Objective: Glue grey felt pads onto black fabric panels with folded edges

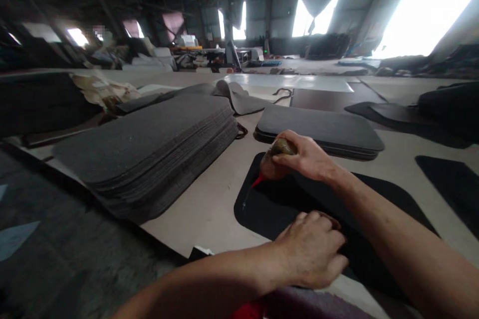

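Observation:
A squeeze bottle (pixel 272 165) with a red nozzle is gripped in my right hand (pixel 299 152), tilted nozzle-down. Its tip sits just over the left end of a black mat (pixel 262 214) with rounded corners. A thin shiny streak of clear liquid (pixel 245 202) shows on the mat below the tip. My left hand (pixel 312 249) rests over the mat's near edge, knuckles up and fingers curled closed. What lies under those fingers is hidden.
To the left rises a tall stack of grey mats (pixel 157 144). Behind my right hand lies a lower stack (pixel 318 124). Another black piece (pixel 452 189) is at the right, and dark cloth (pixel 449 109) lies beyond. The table edge (pixel 164 241) drops to the floor at left.

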{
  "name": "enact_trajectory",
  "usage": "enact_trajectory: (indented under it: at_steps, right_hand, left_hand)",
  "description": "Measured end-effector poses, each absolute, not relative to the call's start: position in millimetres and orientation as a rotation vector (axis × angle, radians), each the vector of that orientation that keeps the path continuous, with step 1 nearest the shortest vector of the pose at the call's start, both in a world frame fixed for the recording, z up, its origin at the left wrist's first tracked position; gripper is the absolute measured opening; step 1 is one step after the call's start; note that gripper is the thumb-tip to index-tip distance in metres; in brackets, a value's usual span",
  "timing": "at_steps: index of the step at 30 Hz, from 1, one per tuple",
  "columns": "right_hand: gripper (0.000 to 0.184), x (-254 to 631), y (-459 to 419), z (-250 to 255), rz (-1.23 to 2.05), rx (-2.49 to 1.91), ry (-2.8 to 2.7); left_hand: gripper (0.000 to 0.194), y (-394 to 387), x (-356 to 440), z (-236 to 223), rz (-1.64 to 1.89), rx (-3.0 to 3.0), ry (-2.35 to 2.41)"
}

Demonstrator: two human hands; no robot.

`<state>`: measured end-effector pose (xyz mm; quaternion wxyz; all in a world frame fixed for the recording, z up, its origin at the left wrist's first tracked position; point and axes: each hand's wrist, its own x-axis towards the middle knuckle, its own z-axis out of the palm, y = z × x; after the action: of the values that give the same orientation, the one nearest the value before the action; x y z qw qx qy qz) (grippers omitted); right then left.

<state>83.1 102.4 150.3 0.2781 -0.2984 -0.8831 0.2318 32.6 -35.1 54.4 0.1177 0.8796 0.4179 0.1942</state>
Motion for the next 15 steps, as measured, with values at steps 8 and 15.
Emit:
enact_trajectory:
  at_steps: [8,15]
  right_hand:
    - [0.030,82.1,105.0,149.2,0.487,-0.825,-2.374]
    - [0.030,82.1,128.7,149.5,0.311,-0.940,-2.361]
  left_hand:
    - [0.031,-34.5,32.0,52.9,0.583,2.561,1.204]
    - [0.030,-36.2,31.7,53.4,0.605,2.553,1.220]
